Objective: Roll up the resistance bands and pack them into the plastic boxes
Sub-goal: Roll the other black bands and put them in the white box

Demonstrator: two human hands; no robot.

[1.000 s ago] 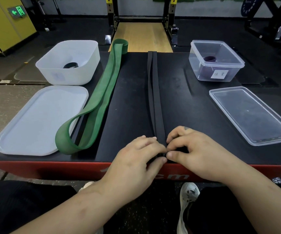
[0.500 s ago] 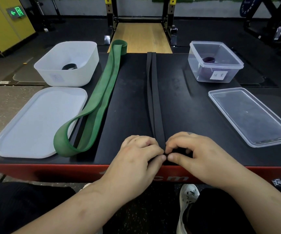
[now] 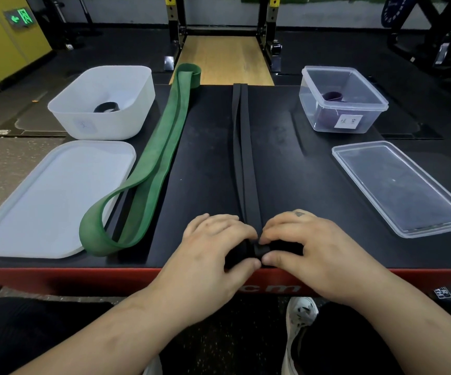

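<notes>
- The left hand point(image 3: 211, 255) and right hand point(image 3: 313, 253) are bare, as are the forearms point(image 3: 105, 345).
- A small dark mark point(image 3: 299, 213) sits on a right-hand knuckle.
- Black trousers point(image 3: 15, 334) cover the legs.
- One white shoe point(image 3: 300, 318) has dark speckles.

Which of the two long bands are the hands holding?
The narrow black rubber band in the middle: left hand and right hand pinch its rolled near end. The wide green band lies untouched to its left.
</notes>
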